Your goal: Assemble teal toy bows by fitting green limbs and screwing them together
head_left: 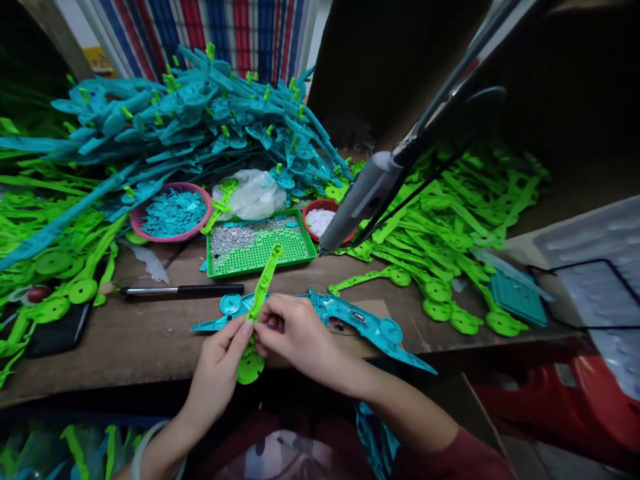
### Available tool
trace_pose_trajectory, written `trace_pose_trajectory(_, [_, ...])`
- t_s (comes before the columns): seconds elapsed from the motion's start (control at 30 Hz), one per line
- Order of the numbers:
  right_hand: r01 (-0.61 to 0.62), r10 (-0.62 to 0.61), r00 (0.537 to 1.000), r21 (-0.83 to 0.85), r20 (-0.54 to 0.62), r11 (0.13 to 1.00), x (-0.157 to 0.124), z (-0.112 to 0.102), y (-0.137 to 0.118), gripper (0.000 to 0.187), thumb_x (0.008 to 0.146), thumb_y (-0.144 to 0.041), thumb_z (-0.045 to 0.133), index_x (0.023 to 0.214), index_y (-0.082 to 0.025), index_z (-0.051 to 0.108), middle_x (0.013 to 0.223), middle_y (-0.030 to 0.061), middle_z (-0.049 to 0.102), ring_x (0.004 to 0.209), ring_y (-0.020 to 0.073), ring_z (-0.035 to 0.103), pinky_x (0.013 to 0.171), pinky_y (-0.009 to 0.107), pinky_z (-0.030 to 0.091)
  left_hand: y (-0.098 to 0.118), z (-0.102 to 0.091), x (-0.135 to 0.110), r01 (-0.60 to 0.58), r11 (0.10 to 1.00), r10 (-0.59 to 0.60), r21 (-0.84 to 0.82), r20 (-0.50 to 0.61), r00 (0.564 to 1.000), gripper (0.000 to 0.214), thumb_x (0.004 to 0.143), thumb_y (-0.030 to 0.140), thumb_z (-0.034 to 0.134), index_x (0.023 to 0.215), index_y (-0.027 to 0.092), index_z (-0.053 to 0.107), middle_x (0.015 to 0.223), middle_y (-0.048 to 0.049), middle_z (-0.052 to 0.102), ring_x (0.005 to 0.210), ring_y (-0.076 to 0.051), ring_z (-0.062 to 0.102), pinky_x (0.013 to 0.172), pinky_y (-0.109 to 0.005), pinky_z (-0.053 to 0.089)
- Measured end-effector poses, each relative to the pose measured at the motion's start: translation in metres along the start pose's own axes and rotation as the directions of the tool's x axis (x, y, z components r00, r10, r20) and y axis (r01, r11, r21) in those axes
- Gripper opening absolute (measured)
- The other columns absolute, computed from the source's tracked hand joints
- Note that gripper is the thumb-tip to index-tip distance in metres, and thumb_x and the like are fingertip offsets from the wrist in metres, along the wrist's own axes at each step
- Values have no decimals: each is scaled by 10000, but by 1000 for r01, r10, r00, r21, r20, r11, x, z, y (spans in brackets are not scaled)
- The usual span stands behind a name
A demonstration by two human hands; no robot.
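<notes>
A long lime-green plastic part [262,288] with a round disc at its lower end is tilted upright between my hands, over the bench's front edge. My left hand [223,350] pinches it near the middle. My right hand [295,330] has its fingers closed against the same part; whether a small piece is also between them is hidden. Behind my hands a blue plastic toy-like body [367,319] lies flat, with small wires or metal bits showing in its middle. A grey cylindrical electric screwdriver [357,200] hangs slanted from above, its tip near the green tray [260,272].
Small metal screws partly fill the tray. A pink bowl [207,217] holds blue pieces; a red bowl [306,227] holds white ones. Blue parts [200,127] pile at the back, green parts [450,220] at right. A black-handled brush [210,290] lies left.
</notes>
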State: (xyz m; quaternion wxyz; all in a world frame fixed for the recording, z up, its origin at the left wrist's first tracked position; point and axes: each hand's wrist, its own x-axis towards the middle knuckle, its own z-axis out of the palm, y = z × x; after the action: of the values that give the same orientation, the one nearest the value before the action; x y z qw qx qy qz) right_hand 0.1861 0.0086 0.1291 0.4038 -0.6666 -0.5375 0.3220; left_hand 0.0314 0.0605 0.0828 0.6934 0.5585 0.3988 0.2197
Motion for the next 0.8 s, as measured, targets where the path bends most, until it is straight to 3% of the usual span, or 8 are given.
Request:
trace_pose_trajectory(0.13, [-67,58,996,163,62,984,-4,-13,7,102,812,-222,682,805,-176,590,666,-40,550,607,94,491,556,212,358,1,2,0,-11,994,8,-112,-33,999,292,888,459,634,903,176,709,698,1,646,682,-116,585,699,-208,485])
trace_pose_trajectory(0.23, [-143,106,986,315,131,938,-4,-31,22,175,838,-320,670,916,-169,627,683,-38,557,600,92,488,546,213,366,15,2,0,76,957,-90,-280,-38,995,323,823,472,710,825,149,690,603,28,560,580,-85,544,657,-204,507])
trace_pose_trajectory(0.37, [-73,6,982,355,188,932,0,-38,41,155,867,-299,638,856,-155,696,768,7,629,695,116,553,626,234,411,40,1,0,294,819,-258,-493,141,956,328,714,386,822,879,134,693,619,65,492,446,-18,395,537,-185,499])
trace_pose_trajectory(0.47, [19,-93,975,338,204,941,-3,-21,46,161,896,-267,611,842,-154,712,828,38,670,792,148,617,738,275,471,46,-1,1,148,830,-154,-537,34,988,336,725,398,810,919,157,680,611,63,502,487,-40,457,578,-186,512])
trace_pose_trajectory(0.53, [128,-172,971,246,167,961,-9,-10,44,152,913,-232,583,861,-168,711,884,54,678,851,166,635,793,308,492,44,-5,3,-17,892,-38,-452,-112,993,355,772,441,764,983,174,661,625,44,544,587,-84,547,634,-197,516])
trace_pose_trajectory(0.6, [266,-265,964,85,-17,960,-15,-7,38,155,925,-197,545,914,-192,700,972,75,662,929,186,627,832,345,500,39,-9,4,-131,939,73,-318,-189,979,337,832,460,698,1021,186,639,643,30,568,678,-114,584,681,-205,508])
trace_pose_trajectory(0.7, [410,-460,835,-214,-303,886,-19,-18,19,274,911,-258,572,1178,-206,603,1141,126,601,1067,238,580,898,411,492,34,-12,0,-207,965,177,-162,-184,967,294,900,451,614,1060,204,615,686,24,583,713,-122,580,713,-221,494])
trace_pose_trajectory(0.8, [536,-652,754,-493,-87,685,-19,-32,-5,408,915,-306,580,1290,-157,518,1062,127,630,976,235,585,800,360,502,37,-8,-9,-239,966,223,-101,-148,964,300,918,449,585,1094,207,600,745,11,611,714,-128,588,689,-226,484])
